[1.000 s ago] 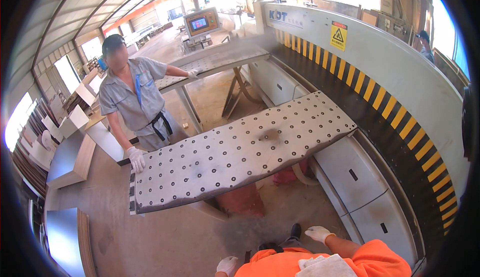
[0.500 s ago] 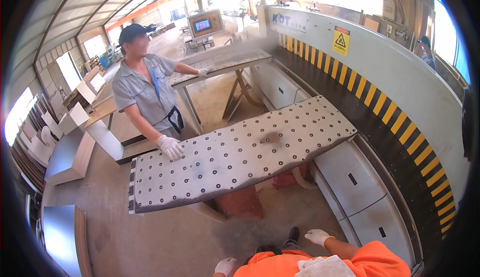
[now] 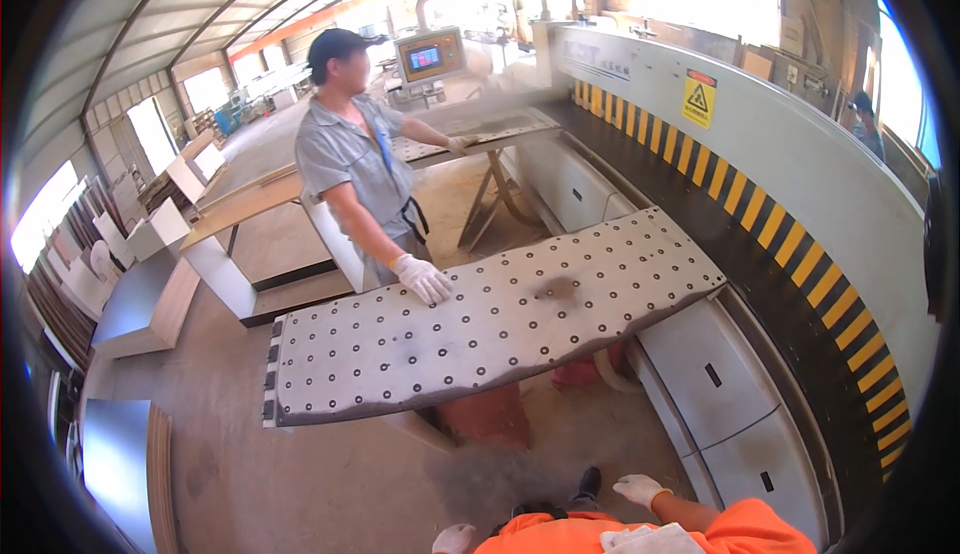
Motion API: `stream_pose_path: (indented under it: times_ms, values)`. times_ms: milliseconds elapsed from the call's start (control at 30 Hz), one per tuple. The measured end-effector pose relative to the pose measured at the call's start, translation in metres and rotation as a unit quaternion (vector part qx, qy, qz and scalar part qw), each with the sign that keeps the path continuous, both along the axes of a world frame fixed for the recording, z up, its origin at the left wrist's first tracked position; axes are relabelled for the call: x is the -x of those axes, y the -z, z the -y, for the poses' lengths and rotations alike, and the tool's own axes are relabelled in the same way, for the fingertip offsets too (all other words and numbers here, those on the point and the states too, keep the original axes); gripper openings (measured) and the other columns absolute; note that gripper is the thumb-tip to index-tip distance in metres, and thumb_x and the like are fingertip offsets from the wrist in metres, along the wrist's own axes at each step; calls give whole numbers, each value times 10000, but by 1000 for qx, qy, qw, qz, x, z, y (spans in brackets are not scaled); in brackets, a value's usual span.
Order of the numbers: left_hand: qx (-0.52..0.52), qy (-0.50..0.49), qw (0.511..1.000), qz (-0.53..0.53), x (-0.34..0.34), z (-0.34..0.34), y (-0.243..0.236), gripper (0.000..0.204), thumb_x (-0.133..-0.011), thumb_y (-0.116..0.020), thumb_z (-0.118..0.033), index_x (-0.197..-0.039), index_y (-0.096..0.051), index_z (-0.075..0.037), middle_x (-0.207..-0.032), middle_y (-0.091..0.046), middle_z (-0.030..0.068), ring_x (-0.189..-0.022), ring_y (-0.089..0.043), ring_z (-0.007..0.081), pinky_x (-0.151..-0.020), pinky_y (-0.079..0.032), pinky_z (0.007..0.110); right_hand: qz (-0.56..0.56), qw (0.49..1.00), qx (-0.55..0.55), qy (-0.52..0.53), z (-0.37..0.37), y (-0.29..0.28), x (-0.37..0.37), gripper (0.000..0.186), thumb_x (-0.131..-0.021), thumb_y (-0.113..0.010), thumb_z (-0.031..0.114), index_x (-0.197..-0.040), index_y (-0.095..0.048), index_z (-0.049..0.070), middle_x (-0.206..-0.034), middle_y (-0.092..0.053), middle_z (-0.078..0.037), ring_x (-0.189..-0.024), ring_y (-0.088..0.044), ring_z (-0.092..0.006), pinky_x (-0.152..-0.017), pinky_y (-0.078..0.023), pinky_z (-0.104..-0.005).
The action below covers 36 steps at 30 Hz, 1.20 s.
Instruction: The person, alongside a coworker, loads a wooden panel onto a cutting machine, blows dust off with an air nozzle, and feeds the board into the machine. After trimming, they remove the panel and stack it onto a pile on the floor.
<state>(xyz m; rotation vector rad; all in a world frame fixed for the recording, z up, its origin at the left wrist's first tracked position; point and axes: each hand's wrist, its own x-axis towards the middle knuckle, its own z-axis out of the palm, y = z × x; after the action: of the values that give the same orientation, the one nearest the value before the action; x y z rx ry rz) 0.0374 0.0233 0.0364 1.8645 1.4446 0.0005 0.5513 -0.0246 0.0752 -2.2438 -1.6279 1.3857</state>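
My right hand (image 3: 638, 490), in a white glove, hangs low beside the grey cabinet front of the machine. Its fingers are loosely stretched and hold nothing. My left hand (image 3: 454, 538), also gloved, is at the lower edge with loose fingers and nothing visible in it. Both are apart from the long pale support table (image 3: 480, 329), which is dotted with dark round studs and juts out from the machine (image 3: 700, 384) in front of me. Across that table stands a co-worker (image 3: 345, 139) in a grey shirt, one gloved hand (image 3: 424, 279) resting on its far edge.
A second studded table (image 3: 490, 129) lies farther back, under the co-worker's other hand. Beyond it is a control panel (image 3: 428, 57). Black and yellow stripes (image 3: 745, 199) run along the machine. Stacked boards (image 3: 130, 464) stand on the floor at left, near a open-framed cabinet (image 3: 290, 244).
The co-worker has moved to the right, sliding a hand along the table's far edge and turning the head toward the machine. My view has shifted slightly; my hands hang much as before.
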Motion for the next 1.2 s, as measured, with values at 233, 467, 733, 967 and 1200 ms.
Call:
stream_pose_path:
  times_ms: [233,467,733,967,1200]
  values:
    - [86,-92,992,17,6,4,16,452,-1026,-524,-402,-1296,-712,-91,-1373,-690,206,-1308,-627,413,-1107,-497,489,-5,1000,-4,25,-4,6,3,629,-958,-565,480,-1309,-730,-14,-1375,-695,-271,-1330,-629,-430,-1144,-478,-464]
    - [192,-174,966,-6,1,6,-17,613,-1027,-493,-511,-1427,-695,-92,-1477,-665,196,-1402,-591,405,-1202,-433,459,-34,997,-39,-60,-2,43,-9,540,-1065,-518,466,-1245,-750,12,-1370,-691,-263,-1335,-604,-420,-1152,-458,-491]
    - [205,-194,959,5,-6,9,-40,612,-1025,-511,-505,-1437,-691,-90,-1463,-679,194,-1395,-603,396,-1202,-433,455,-30,998,-38,-37,-7,48,-16,572,-1079,-520,491,-1275,-747,3,-1366,-698,-256,-1347,-599,-420,-1158,-456,-490]
    - [207,-197,958,-1,-5,10,-35,595,-1021,-501,-512,-1427,-701,-125,-1485,-660,188,-1414,-585,394,-1201,-438,459,-24,998,-41,-36,-6,51,-13,575,-1072,-539,498,-1282,-748,6,-1372,-698,-251,-1357,-598,-410,-1169,-450,-488]
    - [201,-185,962,-1,-4,8,-23,592,-1021,-508,-514,-1432,-700,-133,-1493,-657,178,-1420,-582,386,-1205,-435,455,-39,999,-3,-2,-8,10,-3,602,-1068,-536,517,-1336,-720,10,-1412,-676,-250,-1381,-580,-414,-1184,-439,-478]
